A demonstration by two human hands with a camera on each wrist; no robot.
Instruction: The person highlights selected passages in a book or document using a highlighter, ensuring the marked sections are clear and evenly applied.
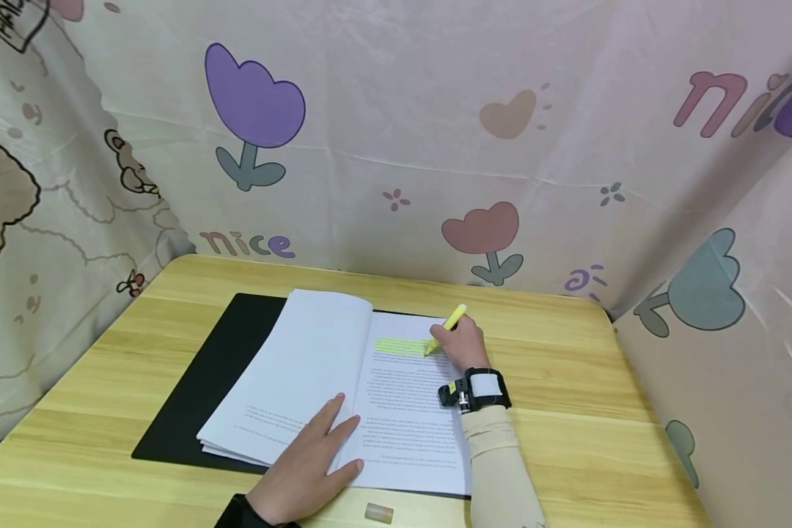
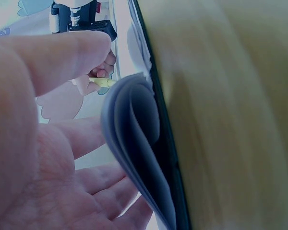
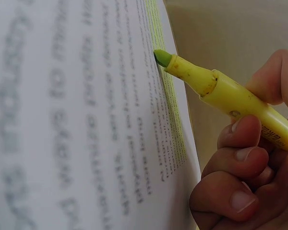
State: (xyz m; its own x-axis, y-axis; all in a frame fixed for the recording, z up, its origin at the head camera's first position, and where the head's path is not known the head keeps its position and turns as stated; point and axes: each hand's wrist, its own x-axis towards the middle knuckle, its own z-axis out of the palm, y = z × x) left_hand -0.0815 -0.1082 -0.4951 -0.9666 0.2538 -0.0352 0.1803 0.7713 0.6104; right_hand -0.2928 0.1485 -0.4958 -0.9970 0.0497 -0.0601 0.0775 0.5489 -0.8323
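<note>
A stack of printed pages (image 1: 409,411) lies spread on a black folder (image 1: 204,396), its left leaves turned over. My right hand (image 1: 463,343) pinches a yellow highlighter (image 3: 249,103) between thumb and fingers. In the right wrist view its green-yellow tip meets the page beside the printed lines. Several lines near the top of the right page carry yellow marking (image 1: 399,346). My left hand (image 1: 306,466) rests with fingers spread over the inner fold, touching both pages. Seen from the left wrist, the turned leaves (image 2: 115,124) curl up beside that hand.
On the wooden table (image 1: 567,440), a small grey-brown cap-like piece (image 1: 379,512) lies near the front, below the folder. A patterned curtain (image 1: 383,110) hangs behind the table and along both sides. A camera strap (image 1: 485,389) sits on the right wrist.
</note>
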